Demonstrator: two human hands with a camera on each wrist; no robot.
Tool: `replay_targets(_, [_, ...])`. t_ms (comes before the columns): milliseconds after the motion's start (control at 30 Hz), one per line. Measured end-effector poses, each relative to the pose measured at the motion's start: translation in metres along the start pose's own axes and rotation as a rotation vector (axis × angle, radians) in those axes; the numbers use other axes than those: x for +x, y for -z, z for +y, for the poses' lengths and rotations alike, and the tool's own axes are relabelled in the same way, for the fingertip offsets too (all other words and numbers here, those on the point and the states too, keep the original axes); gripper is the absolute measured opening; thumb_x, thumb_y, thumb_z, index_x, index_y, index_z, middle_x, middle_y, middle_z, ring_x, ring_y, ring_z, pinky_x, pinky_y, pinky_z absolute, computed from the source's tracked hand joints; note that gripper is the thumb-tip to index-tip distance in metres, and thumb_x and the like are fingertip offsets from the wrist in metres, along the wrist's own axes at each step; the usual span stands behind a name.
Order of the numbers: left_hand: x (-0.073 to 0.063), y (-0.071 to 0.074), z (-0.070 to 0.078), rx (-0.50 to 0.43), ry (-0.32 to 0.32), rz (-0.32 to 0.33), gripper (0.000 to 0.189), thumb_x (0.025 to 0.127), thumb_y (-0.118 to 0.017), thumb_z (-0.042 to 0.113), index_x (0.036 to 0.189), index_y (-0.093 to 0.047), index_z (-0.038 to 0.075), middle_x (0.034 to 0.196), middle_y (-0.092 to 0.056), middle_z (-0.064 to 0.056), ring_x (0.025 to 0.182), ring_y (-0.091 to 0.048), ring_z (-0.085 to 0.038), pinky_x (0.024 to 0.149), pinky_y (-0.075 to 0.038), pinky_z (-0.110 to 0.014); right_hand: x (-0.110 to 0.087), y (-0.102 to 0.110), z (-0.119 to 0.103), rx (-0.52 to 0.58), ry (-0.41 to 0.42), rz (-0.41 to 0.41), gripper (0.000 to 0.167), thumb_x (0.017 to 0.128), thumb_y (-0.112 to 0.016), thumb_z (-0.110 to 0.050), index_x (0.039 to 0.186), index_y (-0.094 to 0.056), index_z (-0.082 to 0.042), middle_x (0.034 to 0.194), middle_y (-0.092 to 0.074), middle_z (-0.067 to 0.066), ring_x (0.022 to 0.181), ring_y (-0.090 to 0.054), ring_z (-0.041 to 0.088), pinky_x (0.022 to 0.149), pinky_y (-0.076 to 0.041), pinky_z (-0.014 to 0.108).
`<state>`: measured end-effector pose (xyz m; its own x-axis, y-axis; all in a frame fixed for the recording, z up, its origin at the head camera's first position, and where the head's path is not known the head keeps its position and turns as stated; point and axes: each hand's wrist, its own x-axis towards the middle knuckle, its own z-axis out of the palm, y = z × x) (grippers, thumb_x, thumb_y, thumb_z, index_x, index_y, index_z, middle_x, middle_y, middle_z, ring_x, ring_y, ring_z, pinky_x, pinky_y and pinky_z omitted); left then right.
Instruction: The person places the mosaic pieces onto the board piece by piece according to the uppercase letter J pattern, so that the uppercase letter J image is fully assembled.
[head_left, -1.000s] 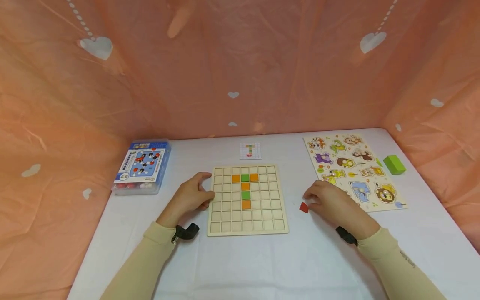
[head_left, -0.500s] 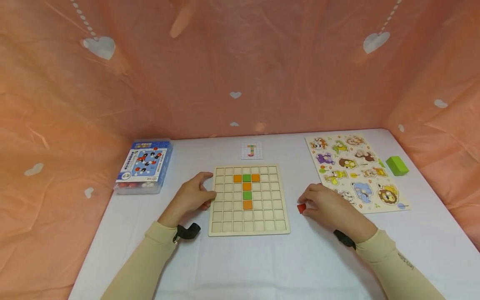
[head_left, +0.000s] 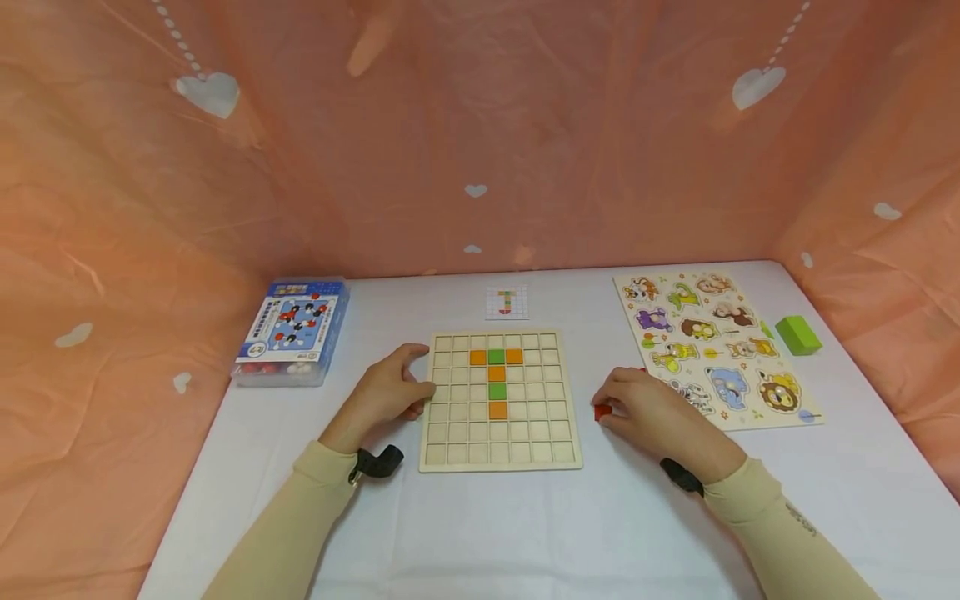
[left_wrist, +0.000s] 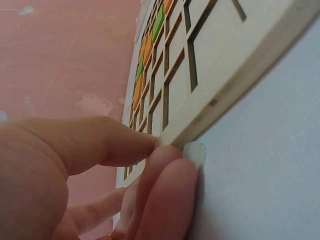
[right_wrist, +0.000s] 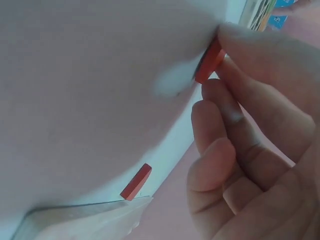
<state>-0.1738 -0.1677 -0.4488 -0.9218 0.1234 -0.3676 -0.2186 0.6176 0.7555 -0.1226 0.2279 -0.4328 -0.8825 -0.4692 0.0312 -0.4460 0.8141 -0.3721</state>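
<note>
A wooden grid board (head_left: 457,432) lies in front of me, with orange tiles (head_left: 498,410) and green tiles (head_left: 497,391) set in a T shape. My left hand (head_left: 381,388) holds the board's left edge; in the left wrist view the thumb and curled fingers meet around the board's rim (left_wrist: 225,95). Right of the board, my right hand (head_left: 652,412) pinches a small red tile (right_wrist: 211,61) between thumb and index finger, close to the tabletop. Mostly hidden behind that hand in the head view, a second red tile (right_wrist: 136,182) lies on the table.
Behind the board lies a small pattern card (head_left: 507,302). An animal puzzle board (head_left: 711,353) and a green block (head_left: 798,335) are at the right. A clear-sided boxed molecule set (head_left: 294,332) sits at the left. A pink curtain (head_left: 570,167) surrounds the table.
My right hand has shifted slightly left and its fingers have closed around the red tile. The left hand has stayed at the board's edge. The whole head view has drifted slightly.
</note>
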Motion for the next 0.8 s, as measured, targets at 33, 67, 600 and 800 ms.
replay_targets(33, [0.0,0.0,0.0,-0.002,0.0,-0.001,0.073,0.095,-0.077,0.018,0.161,-0.046,0.017,0.086,-0.068,-0.009,0.066,-0.069,-0.018,0.064,-0.061,-0.029,0.0,0.0,-0.001,0.0,0.001,0.002,0.014,0.09,-0.085,-0.009,0.103,-0.082,-0.014,0.1,-0.071,-0.006,0.092,-0.065,0.011,0.085,-0.059,0.037])
replay_targets(67, [-0.001,0.0,0.001,-0.006,0.001,-0.002,0.073,0.095,-0.077,0.018,0.161,-0.046,0.017,0.086,-0.068,-0.01,0.066,-0.068,-0.018,0.064,-0.061,-0.029,0.001,0.0,-0.001,-0.002,0.002,0.005,0.014,0.09,-0.084,-0.009,0.103,-0.082,-0.014,0.1,-0.071,-0.006,0.093,-0.065,0.01,0.086,-0.06,0.037])
replay_targets(600, [-0.001,0.001,0.001,0.009,-0.002,-0.002,0.073,0.095,-0.076,0.019,0.162,-0.045,0.016,0.088,-0.068,-0.01,0.067,-0.069,-0.018,0.064,-0.06,-0.029,0.041,-0.012,-0.062,0.055,0.091,-0.028,0.01,0.093,-0.083,-0.016,0.103,-0.081,-0.015,0.1,-0.07,-0.007,0.093,-0.062,0.011,0.087,-0.059,0.033])
replay_targets(800, [-0.001,0.001,0.001,0.007,-0.003,-0.004,0.073,0.095,-0.076,0.019,0.161,-0.045,0.016,0.087,-0.068,-0.01,0.067,-0.069,-0.018,0.063,-0.061,-0.029,0.055,-0.025,-0.087,0.055,0.17,-0.05,0.007,0.093,-0.084,-0.019,0.1,-0.082,-0.016,0.098,-0.069,-0.006,0.092,-0.062,0.01,0.084,-0.058,0.03])
